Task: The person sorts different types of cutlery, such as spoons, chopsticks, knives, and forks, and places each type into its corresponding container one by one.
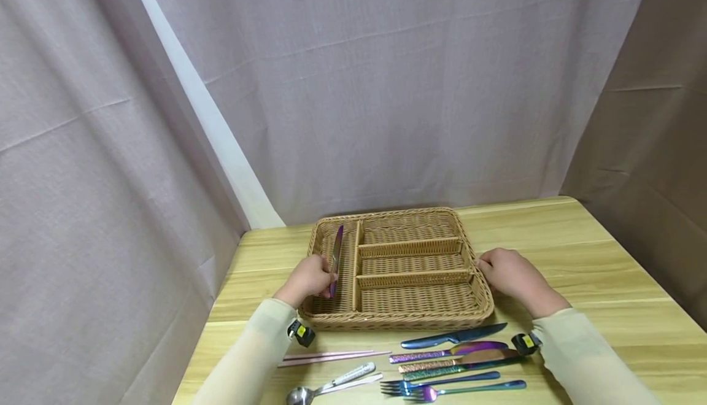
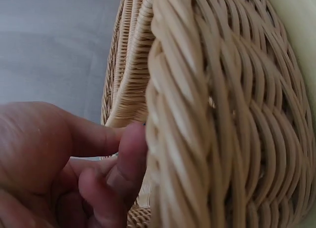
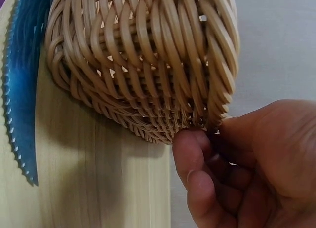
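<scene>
A wicker basket [image 1: 397, 317] with one long compartment at the left and three at the right sits on the wooden table. My left hand [image 1: 311, 279] reaches over its left side and pinches the handle end of a purple table knife [image 1: 338, 248], which lies lengthwise in the left compartment. In the left wrist view the thumb and fingers [image 2: 129, 154] meet just inside the rim, and the knife is almost wholly hidden. At the opposite side, my right hand [image 1: 509, 275] grips the basket's right rim [image 3: 224, 80] between thumb and forefinger.
In front of the basket lie a blue knife [image 1: 453, 337], several patterned-handle knives [image 1: 428, 356], two forks [image 1: 469, 386], pink chopsticks [image 1: 337, 356] and a spoon [image 1: 301, 395] with a patterned handle. Grey curtains [image 1: 409, 98] hang behind the table.
</scene>
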The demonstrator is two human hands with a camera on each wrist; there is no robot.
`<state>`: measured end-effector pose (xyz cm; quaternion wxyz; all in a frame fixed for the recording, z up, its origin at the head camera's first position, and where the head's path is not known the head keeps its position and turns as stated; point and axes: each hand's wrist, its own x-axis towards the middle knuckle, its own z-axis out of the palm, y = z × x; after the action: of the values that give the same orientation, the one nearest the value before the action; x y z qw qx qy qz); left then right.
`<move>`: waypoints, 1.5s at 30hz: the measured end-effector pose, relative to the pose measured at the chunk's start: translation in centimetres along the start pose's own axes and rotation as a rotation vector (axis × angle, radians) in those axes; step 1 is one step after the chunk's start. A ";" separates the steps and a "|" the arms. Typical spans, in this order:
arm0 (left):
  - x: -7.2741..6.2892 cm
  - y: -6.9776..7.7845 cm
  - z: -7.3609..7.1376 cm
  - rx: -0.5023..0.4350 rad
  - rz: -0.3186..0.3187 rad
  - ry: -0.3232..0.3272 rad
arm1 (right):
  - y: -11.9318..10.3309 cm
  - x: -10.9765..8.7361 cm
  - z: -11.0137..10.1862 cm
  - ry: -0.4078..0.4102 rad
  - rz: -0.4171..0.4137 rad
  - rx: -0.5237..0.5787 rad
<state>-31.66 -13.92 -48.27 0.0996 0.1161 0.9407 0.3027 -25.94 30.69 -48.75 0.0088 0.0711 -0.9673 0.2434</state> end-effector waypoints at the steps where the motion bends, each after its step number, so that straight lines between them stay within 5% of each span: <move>1: 0.1 0.0 0.0 0.016 -0.005 -0.004 | 0.0 0.0 0.0 0.001 0.001 0.000; 24: 1.0 0.4 1.0 0.318 -0.010 -0.015 | 0.1 0.0 0.2 0.023 0.000 0.011; 45: 0.8 0.6 1.5 0.378 0.012 -0.055 | 0.3 0.0 0.2 0.033 -0.022 0.017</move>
<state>-31.99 -12.43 -49.18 0.1001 0.1465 0.9771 0.1178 -25.94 30.85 -49.05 0.0268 0.0777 -0.9640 0.2527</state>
